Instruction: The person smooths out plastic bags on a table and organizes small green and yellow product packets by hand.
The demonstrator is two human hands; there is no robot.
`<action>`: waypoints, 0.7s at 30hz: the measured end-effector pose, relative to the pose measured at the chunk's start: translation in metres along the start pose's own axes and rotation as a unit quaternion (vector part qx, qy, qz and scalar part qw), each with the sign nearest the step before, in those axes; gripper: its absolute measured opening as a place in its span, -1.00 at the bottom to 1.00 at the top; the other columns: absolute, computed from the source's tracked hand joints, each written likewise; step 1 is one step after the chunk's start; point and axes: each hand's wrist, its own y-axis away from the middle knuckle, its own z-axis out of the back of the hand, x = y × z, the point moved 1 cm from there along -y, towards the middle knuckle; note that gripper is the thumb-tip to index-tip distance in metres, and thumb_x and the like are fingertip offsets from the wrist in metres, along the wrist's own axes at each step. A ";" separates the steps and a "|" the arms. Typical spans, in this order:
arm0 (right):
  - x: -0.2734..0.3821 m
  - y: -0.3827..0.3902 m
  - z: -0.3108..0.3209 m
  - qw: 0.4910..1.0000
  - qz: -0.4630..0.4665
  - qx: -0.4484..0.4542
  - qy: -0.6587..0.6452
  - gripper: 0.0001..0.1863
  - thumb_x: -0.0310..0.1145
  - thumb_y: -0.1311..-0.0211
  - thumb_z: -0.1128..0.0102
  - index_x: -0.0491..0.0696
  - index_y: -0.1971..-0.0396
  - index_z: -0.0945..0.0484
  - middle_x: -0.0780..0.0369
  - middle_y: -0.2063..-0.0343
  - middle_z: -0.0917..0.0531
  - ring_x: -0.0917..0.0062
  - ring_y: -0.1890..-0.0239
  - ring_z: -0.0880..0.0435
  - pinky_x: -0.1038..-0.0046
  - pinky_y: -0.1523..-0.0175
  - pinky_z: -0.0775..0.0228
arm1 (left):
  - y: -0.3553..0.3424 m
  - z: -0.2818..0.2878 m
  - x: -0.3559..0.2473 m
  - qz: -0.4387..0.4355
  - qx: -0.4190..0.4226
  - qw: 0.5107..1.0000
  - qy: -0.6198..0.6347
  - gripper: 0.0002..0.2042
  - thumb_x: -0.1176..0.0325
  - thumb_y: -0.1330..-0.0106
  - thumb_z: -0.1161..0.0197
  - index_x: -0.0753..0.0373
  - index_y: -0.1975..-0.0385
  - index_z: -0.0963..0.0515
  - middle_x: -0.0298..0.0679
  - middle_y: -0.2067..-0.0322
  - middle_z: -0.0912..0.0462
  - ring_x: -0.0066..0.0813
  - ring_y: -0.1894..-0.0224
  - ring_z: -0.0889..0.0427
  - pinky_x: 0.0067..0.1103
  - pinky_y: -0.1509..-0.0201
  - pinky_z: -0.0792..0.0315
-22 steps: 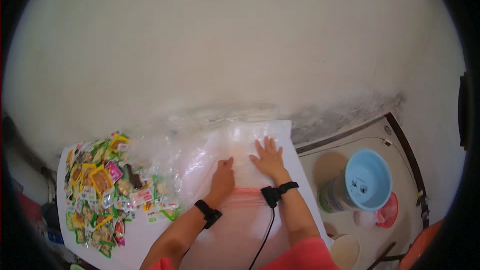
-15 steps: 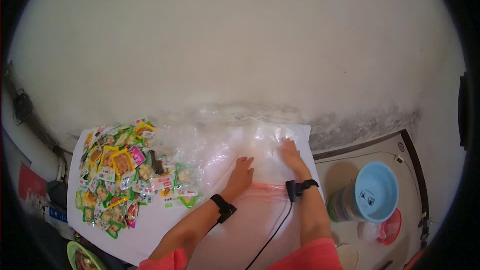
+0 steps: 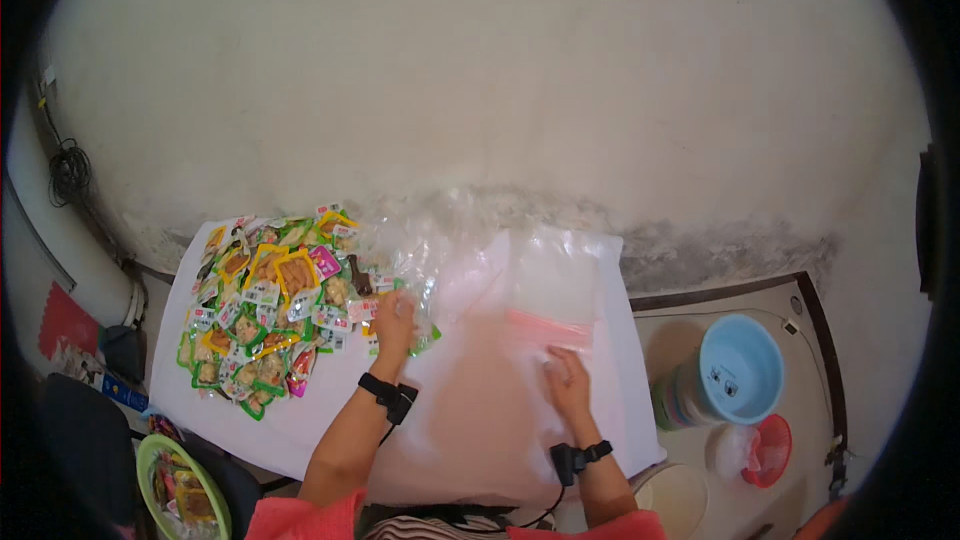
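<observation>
A pale plaster wall [image 3: 500, 70], stained grey along its foot, is set behind a bench [image 3: 460, 440] covered in smooth white. At the centre of the frame, the left grip [image 3: 394, 325], a bare hand, is held at the right edge of a heap of small, shiny plastic food packets [image 3: 245, 320] edged in green and yellow; its fingers are bent, and whether a packet is pinched cannot be told. The right grip [image 3: 570, 385], also bare, is held right of centre with fingers loosely spread and nothing seen between them. Just above it, flat transparent plastic bags [image 3: 556, 285] with a pink band along the lower edge are laid on the bench. Between these and the heap, toward the bench's far edge, a crumpled sheet of clear plastic film [image 3: 425, 230] is spread. A black strap with a small box is worn on each wrist, below coral-red sleeves [image 3: 305, 518]. At the lower left, more packets are held in a light-green oval basket [image 3: 147, 470]. At the right, a light-blue round plastic basin [image 3: 752, 350] is seen near a red mesh basket [image 3: 780, 460], beside which a whitish plastic bundle [image 3: 732, 450] is placed.
</observation>
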 end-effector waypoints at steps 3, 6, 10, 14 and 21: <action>0.025 0.028 -0.023 0.994 0.072 0.033 0.076 -0.52 -0.45 0.02 -0.27 -0.12 0.02 -0.41 0.09 0.07 -0.50 0.31 -0.02 -0.46 0.39 -0.12 -0.26 | 0.017 0.024 -0.041 0.138 0.052 0.953 0.266 -0.89 0.36 -0.23 -0.11 0.26 0.35 -0.47 -0.22 0.21 -0.53 -0.35 0.27 -0.53 -0.39 0.22 -0.43; 0.072 0.037 -0.039 0.984 0.127 0.078 0.092 -0.33 -0.35 0.01 -0.30 -0.06 -0.15 -0.24 0.03 -0.02 -0.42 0.23 -0.09 -0.38 0.31 -0.15 -0.19 | 0.058 0.051 -0.076 0.205 0.115 0.867 0.440 -0.90 0.35 -0.28 -0.07 0.21 0.33 -0.45 -0.24 0.23 -0.56 -0.38 0.30 -0.57 -0.49 0.28 -0.45; 0.043 0.033 -0.057 0.984 -0.062 0.031 -0.162 -0.30 -0.12 -0.13 -0.15 -0.06 -0.21 -0.11 0.07 -0.08 -0.37 0.26 -0.14 -0.32 0.31 -0.17 -0.18 | 0.108 0.075 -0.089 0.284 0.214 0.709 0.610 -0.86 0.33 -0.29 -0.06 0.22 0.25 -0.43 -0.13 0.11 -0.54 -0.24 0.19 -0.58 -0.50 0.22 -0.47; 0.037 0.034 -0.052 0.787 -0.269 0.202 -0.518 -0.37 0.06 -0.28 0.14 -0.03 -0.22 -0.09 0.11 -0.05 -0.41 0.39 -0.05 -0.41 0.34 -0.07 -0.28 | 0.136 0.093 -0.071 0.273 0.321 0.683 0.596 -0.83 0.34 -0.30 -0.02 0.24 0.19 -0.42 -0.08 0.08 -0.51 -0.14 0.15 -0.56 -0.45 0.18 -0.47; 0.045 0.065 -0.039 0.947 -0.225 0.053 -0.223 -0.86 -0.34 -0.12 -0.21 -0.10 0.44 -0.54 0.42 0.65 -0.46 0.79 0.62 -0.35 0.69 0.54 -0.19 | 0.134 0.098 -0.012 0.220 0.307 0.872 0.311 -0.70 0.21 -0.36 0.05 0.33 0.14 -0.45 -0.19 0.19 -0.57 -0.49 0.32 -0.58 -0.64 0.34 -0.45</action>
